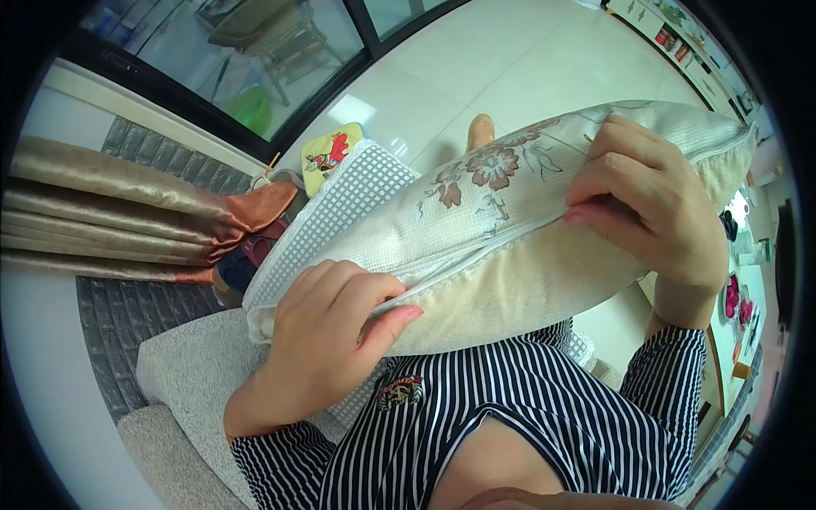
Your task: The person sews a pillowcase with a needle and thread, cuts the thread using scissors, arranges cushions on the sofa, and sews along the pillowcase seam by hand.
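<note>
Cushion (518, 280) lies slantwise across the front of the body, its far right end higher in the view than its near left end. It seems to be propped on the lap, which would spare the hands most of its weight, though what bears it underneath is hidden. Its long seam (472, 258) is turned up towards the eyes, probably so that the edge can be seen and reached by both hands. That pose leaves the printed flowers (493, 168) on the far side and the plain face towards the striped shirt (527, 408).

The left hand (340, 319) pinches the seam near its lower end, thumb on the near side and fingers over the far side. The right hand (637, 195) is closed further up, thumb against curled fingers at the same seam; I cannot tell whether a zip pull sits between them. Set well apart, the two grips likely serve to steady the edge and draw it straight. Dotted cloth (357, 183) shows just beyond, beside the grey sofa (183, 357).
</note>
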The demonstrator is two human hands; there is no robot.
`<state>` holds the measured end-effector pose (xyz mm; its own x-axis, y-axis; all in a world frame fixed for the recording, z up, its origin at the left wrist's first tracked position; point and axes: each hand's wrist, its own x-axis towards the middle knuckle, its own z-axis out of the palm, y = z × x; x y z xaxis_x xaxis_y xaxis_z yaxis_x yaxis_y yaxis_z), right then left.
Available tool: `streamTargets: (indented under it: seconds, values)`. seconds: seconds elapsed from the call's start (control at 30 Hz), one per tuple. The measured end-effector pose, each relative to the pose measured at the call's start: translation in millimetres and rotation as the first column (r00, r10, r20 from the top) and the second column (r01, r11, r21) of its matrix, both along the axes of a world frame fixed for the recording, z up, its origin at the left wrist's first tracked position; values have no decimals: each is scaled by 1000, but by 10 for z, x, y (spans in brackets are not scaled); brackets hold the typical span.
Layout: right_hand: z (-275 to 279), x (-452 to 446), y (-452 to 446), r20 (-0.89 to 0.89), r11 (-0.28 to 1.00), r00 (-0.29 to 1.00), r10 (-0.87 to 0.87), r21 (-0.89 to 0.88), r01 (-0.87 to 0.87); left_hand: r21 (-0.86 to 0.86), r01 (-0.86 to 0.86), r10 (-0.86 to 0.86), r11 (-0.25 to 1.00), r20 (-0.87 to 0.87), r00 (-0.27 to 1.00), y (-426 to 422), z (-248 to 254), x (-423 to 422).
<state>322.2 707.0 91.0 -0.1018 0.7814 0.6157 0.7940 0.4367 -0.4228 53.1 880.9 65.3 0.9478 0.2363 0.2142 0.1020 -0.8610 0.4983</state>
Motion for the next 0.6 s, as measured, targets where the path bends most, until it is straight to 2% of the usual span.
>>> streamTargets:
  seconds: [0.13, 0.2, 0.33, 0.43, 0.5, 0.6]
  values:
    - [-3, -3, 23, -9, 1000, 1000, 19, 3, -19, 110, 15, -20, 994, 41, 999, 8, -70, -38]
    - [-8, -4, 27, -14, 1000, 1000, 23, 3, -23, 148, -118, 102, 982, 111, 989, -28, -113, -50]
    - [-14, -7, 22, -26, 1000, 999, 27, 4, -27, 67, -158, 154, 985, 60, 986, -64, -80, -2]
    - [-15, -4, 29, -33, 1000, 999, 29, 9, -29, 130, -145, 129, 981, 122, 984, -14, -141, 35]
    - [-26, 8, 25, -40, 1000, 999, 28, 12, -28, 359, -80, -28, 930, 284, 958, 58, -196, 90]
    - [-34, 11, 18, -52, 1000, 998, 24, 10, -24, 379, -43, -75, 924, 292, 954, 53, -105, 115]
